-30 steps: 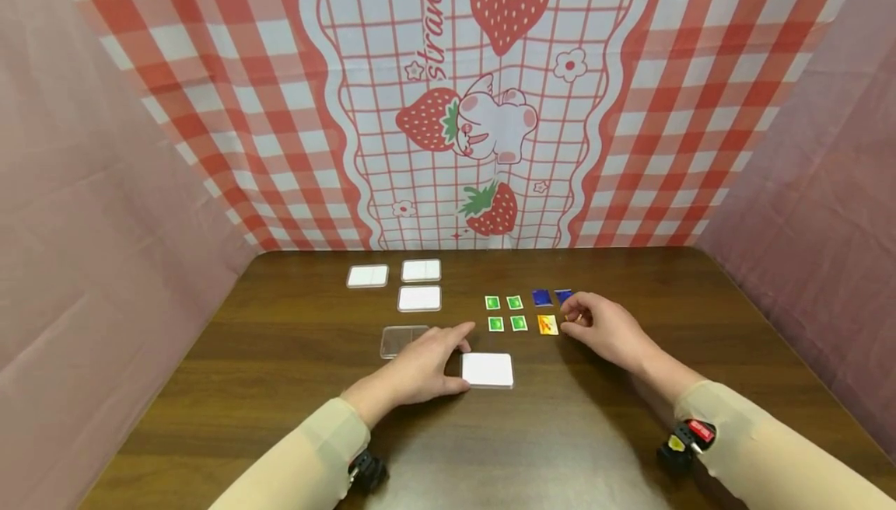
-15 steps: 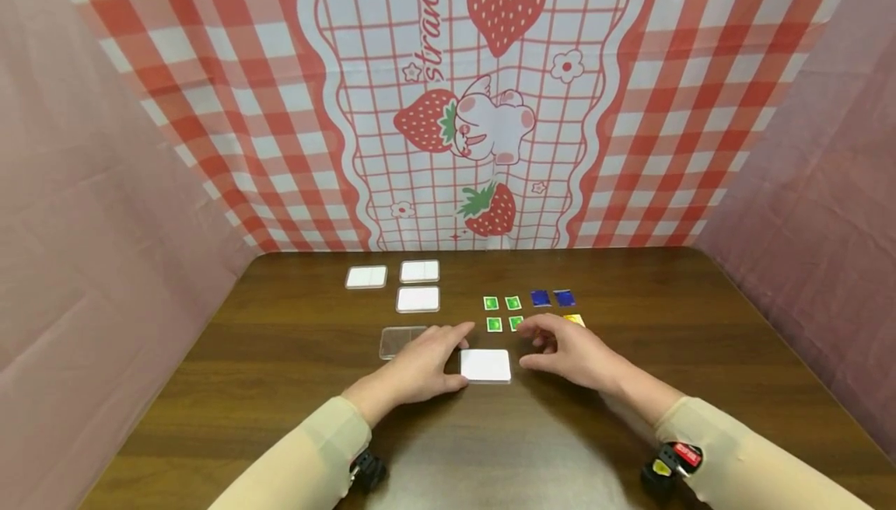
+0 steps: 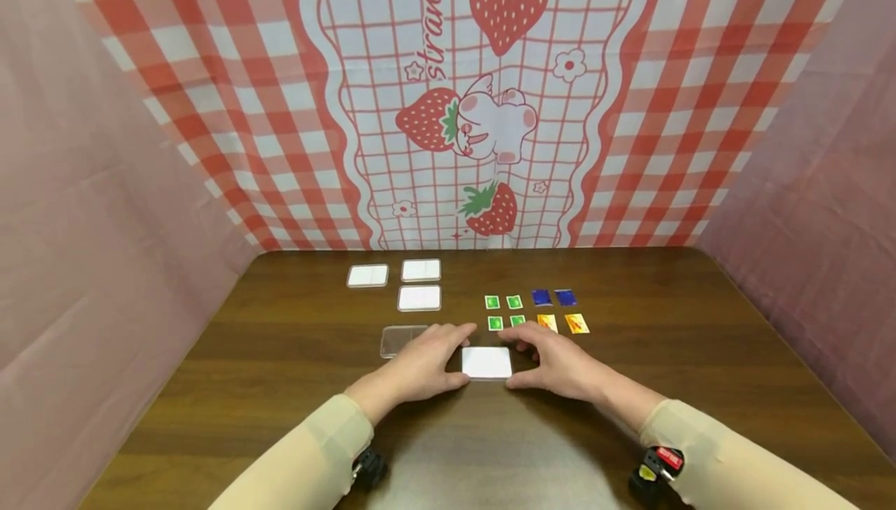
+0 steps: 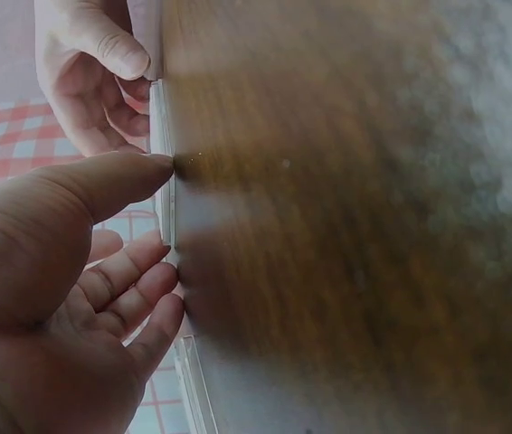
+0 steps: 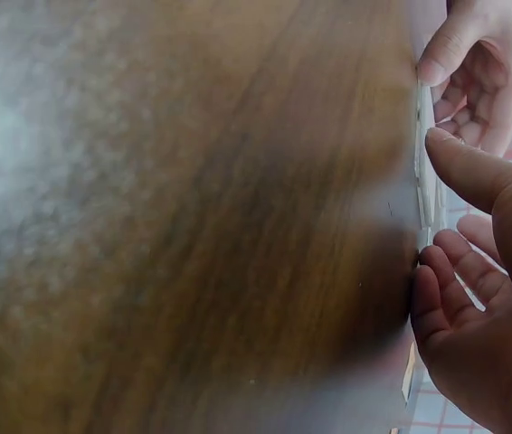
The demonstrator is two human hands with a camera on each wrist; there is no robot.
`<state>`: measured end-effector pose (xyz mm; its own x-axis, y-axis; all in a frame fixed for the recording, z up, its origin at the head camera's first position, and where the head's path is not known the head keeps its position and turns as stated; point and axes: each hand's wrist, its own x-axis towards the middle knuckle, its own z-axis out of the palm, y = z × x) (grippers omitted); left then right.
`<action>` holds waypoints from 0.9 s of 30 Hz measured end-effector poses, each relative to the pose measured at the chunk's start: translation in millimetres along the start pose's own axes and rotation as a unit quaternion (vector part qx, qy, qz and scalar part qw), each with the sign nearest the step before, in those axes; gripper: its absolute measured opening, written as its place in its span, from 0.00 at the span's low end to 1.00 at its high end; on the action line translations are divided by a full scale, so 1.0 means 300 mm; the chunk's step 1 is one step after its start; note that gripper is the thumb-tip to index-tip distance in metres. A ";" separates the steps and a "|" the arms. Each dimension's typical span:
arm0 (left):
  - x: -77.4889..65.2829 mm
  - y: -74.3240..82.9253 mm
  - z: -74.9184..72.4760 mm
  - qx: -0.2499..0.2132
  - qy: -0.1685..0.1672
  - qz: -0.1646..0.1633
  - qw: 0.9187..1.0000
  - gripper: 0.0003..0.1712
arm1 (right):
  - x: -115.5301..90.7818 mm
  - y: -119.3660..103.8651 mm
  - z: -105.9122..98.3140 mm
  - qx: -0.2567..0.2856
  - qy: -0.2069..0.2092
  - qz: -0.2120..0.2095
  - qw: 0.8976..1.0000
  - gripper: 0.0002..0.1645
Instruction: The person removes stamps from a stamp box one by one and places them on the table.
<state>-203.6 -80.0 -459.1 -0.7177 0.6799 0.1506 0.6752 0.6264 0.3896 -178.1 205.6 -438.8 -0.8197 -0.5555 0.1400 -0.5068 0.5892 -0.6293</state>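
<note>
A flat clear-edged case with a white face [image 3: 486,363] lies on the table between my hands. My left hand [image 3: 427,362] holds its left side, thumb at the front corner and fingers round the back corner. On the right side my right hand [image 3: 556,361] does the same, with its index finger stretched past the back edge. The left wrist view shows the case [image 4: 167,212] edge-on, thumb against it. In the right wrist view the right thumb overlaps the case [image 5: 423,194]. A clear empty case [image 3: 397,341] is partly hidden behind my left hand.
Three more white-faced cases, one of them this case [image 3: 420,298], lie at the back left. Several small green squares [image 3: 493,302] sit behind my hands. Beside them are two blue squares [image 3: 542,298] and two yellow-orange ones [image 3: 577,323]. A patterned cloth [image 3: 455,129] hangs behind the table.
My right hand has moved left from the yellow-orange squares, uncovering them, to the right side of the white-faced case. The case has shifted slightly away from me. My left hand has stayed.
</note>
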 end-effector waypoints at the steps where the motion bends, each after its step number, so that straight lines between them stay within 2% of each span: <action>1: 0.001 -0.001 0.000 0.000 0.000 0.000 1.000 0.44 | 0.002 0.002 0.002 -0.003 0.001 0.001 1.000 0.41; 4: -0.003 0.017 -0.015 -0.005 -0.007 -0.010 1.000 0.44 | 0.004 0.006 0.006 -0.012 0.002 0.001 1.000 0.40; 7: -0.016 0.065 -0.055 -0.016 -0.023 -0.030 0.999 0.44 | 0.005 0.010 0.013 -0.019 0.003 0.000 1.000 0.40; 10: -0.022 0.071 -0.068 -0.015 -0.029 -0.040 0.999 0.43 | 0.005 0.011 0.018 -0.021 0.006 0.001 1.000 0.39; 18: -0.046 0.046 -0.112 -0.025 -0.022 -0.038 0.999 0.43 | 0.011 0.004 0.022 -0.025 0.023 0.007 0.999 0.34; 22: -0.064 0.030 -0.141 -0.024 -0.015 -0.051 0.998 0.44 | 0.015 0.001 0.024 -0.028 0.023 0.010 0.999 0.34; 27: -0.091 -0.009 -0.165 -0.016 0.000 -0.054 0.998 0.46 | 0.017 0.000 0.028 -0.031 0.023 0.015 0.999 0.34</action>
<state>-194.2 -119.0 -419.3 -0.7859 0.6091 0.1066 0.5883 0.6832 0.4325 -180.1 197.9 -444.4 -0.8450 -0.5109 0.1579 -0.4969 0.6412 -0.5848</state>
